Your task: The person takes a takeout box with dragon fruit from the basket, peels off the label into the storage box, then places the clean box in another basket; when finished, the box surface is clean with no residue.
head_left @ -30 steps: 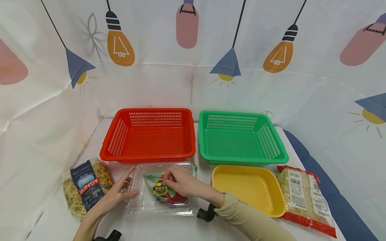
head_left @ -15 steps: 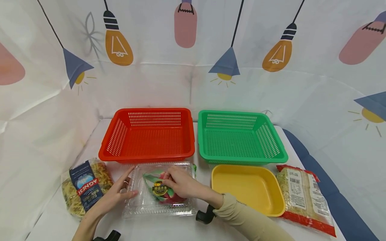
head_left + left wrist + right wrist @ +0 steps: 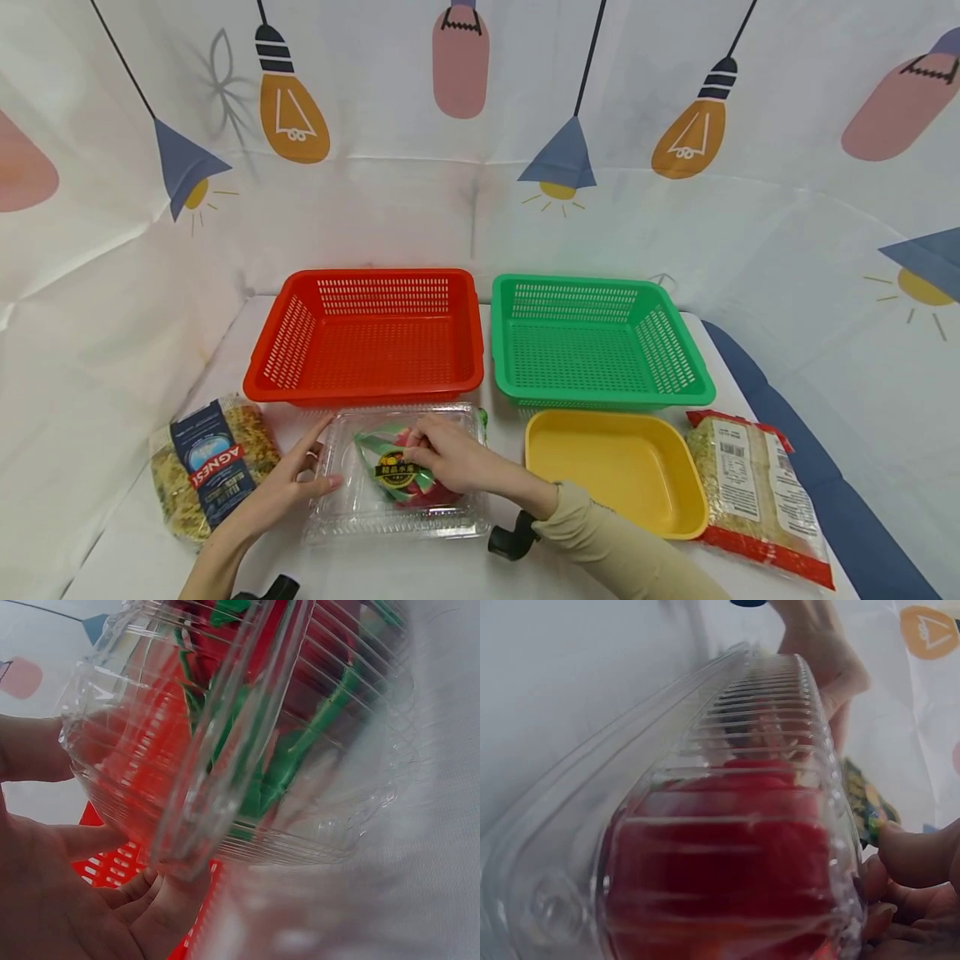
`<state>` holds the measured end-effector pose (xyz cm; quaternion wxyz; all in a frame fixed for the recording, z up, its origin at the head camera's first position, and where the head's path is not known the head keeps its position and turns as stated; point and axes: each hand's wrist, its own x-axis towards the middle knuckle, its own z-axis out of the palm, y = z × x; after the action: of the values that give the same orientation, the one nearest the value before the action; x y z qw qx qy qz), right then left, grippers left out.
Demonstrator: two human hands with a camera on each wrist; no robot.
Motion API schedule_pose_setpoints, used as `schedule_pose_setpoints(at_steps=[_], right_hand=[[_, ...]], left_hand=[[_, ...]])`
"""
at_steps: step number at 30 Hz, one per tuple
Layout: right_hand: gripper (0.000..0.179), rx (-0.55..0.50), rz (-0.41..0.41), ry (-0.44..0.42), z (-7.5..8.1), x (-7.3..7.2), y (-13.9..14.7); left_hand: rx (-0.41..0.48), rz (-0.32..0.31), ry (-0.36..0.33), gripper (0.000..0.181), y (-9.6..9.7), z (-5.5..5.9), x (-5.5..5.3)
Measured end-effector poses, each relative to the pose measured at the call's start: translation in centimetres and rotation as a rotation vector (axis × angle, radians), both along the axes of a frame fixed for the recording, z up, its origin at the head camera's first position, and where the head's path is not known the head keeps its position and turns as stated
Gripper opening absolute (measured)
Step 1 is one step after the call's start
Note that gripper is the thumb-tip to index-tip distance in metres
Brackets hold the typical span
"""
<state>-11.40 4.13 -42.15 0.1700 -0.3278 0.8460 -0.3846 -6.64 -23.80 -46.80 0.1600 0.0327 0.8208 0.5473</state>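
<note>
A clear plastic clamshell box (image 3: 348, 500) lies closed in front of the red basket. Inside it is a red fruit with long green scales (image 3: 285, 761), which looks like a dragon fruit. On the lid is a dark round sticker (image 3: 393, 471) with colored fruit and lettering. My right hand (image 3: 450, 454) is over the lid, its thumb and fingers pinching the sticker's edge; in the right wrist view the sticker (image 3: 866, 806) stands up from the plastic. My left hand (image 3: 288, 479) rests against the box's left side, thumb on the lid's edge, fingers extended toward the back corner.
A red basket (image 3: 363, 396) and a green basket (image 3: 607, 400) stand behind. To the right are a yellow tub (image 3: 615, 467) and a red-edged bag of pale grains (image 3: 757, 492). An AGNESI pasta bag (image 3: 213, 467) lies left, close to my left forearm.
Both hands stay in nearly the same place on the box. The whole head view has shifted very slightly; nothing else has visibly moved.
</note>
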Motion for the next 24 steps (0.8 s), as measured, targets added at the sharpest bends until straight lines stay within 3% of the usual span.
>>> schedule_pose_setpoints(at_steps=[13, 19, 24], right_hand=[[0.007, -0.036, -0.006, -0.112, 0.1, -0.3, 0.7], [0.006, -0.08, 0.024, -0.11, 0.6, -0.3, 1.9], [0.005, -0.112, 0.005, -0.055, 1.2, -0.2, 3.3]], left_hand=[[-0.01, 0.013, 0.0, 0.093, 0.2, 0.1, 0.2], [-0.02, 0.011, -0.006, 0.094, 0.3, 0.2, 0.1], [-0.022, 0.012, -0.014, 0.094, 0.1, 0.2, 0.2]])
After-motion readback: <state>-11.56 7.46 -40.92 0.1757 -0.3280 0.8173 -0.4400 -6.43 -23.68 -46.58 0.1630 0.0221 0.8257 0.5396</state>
